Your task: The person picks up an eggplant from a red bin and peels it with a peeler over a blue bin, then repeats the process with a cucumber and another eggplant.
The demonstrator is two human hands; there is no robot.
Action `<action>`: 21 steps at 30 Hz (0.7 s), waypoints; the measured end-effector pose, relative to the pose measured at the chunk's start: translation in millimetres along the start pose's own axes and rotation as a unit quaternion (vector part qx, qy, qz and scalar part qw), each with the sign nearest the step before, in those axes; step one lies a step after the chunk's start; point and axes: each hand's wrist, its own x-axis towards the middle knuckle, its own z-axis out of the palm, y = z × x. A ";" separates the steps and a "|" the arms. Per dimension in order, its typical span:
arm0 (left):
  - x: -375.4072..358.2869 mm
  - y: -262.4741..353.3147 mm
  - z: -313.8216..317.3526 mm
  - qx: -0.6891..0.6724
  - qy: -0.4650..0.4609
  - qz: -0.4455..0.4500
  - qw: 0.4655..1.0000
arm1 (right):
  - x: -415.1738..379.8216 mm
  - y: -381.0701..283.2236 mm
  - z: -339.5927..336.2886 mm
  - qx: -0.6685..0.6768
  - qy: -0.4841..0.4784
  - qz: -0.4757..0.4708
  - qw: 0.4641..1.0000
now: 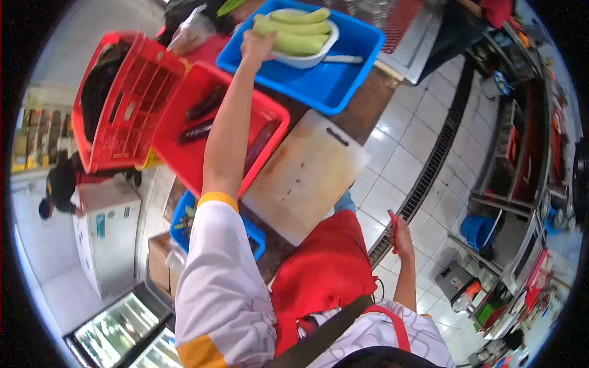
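My left hand (257, 46) reaches over the blue tub (331, 89) and is closed on the end of a pale green peeled vegetable (291, 42). More such vegetables lie with it in a white bowl (334, 37), beside a light-coloured handle (342, 59). Under my left forearm, a red tub (175, 129) holds several dark purple vegetables (205, 103). A stained white cutting board (310, 172) with small dark bits lies nearer to me. Off to the right, above the floor, my right hand (402, 238) is wrapped round a small red tool (393, 230).
A red crate (132, 104) stands at the left, near a person (61, 184) by a white cabinet (107, 227). A small blue container (254, 236) is below the red tub. A floor drain (429, 190) and metal shelving (509, 153) lie right.
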 end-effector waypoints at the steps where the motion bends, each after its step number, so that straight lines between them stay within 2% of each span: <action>1: -24.9 4.4 -28.2 -0.079 -0.033 -0.029 0.996 | -13.8 2.8 -1.1 0.000 0.007 0.001 1.000; 2: -47.3 4.3 -52.3 -0.160 -0.062 -0.055 0.984 | -25.8 5.2 -3.5 0.036 -0.001 -0.001 0.999; 3: -25.7 -3.2 -47.0 -0.170 -0.033 0.001 0.985 | 33.2 -36.4 -17.0 0.012 0.000 -0.060 0.998; 4: -41.0 -25.5 -75.6 -0.108 -0.034 0.017 0.993 | 15.8 -40.3 -12.7 0.026 0.001 -0.035 0.999; 6: -76.0 -78.2 -130.9 0.111 -0.073 0.031 0.991 | 0.1 -29.9 7.5 0.045 -0.013 -0.002 0.999; 8: -130.6 -82.7 -162.1 0.244 -0.258 -0.084 0.931 | 6.0 -23.5 7.0 0.102 0.002 0.046 0.994; 9: -156.6 -126.7 -155.5 0.241 -0.206 -0.063 0.946 | 3.2 -31.1 10.1 0.096 0.001 0.039 0.995; 10: -164.0 -174.3 -139.7 0.252 -0.251 -0.148 0.923 | -2.8 -40.9 16.3 0.080 -0.008 0.036 0.996; 11: -173.7 -171.4 -137.7 0.245 -0.245 -0.150 0.926 | -6.5 -48.6 19.5 0.064 -0.017 0.032 0.997; 13: -199.3 -156.4 -120.5 0.266 -0.147 -0.171 0.937 | 4.9 -47.1 15.8 0.049 -0.040 0.029 0.998; 17: -198.4 -135.5 -136.8 0.227 -0.128 -0.125 0.957 | -12.4 -88.0 35.5 -0.005 -0.040 -0.050 0.998; 19: -193.0 -142.7 -152.1 0.128 -0.013 -0.107 0.986 | -32.4 -109.1 40.4 0.019 -0.086 -0.053 0.995; 21: -181.3 -159.3 -179.8 -0.144 0.002 -0.121 0.982 | -52.1 -127.9 51.4 0.071 -0.173 -0.053 0.981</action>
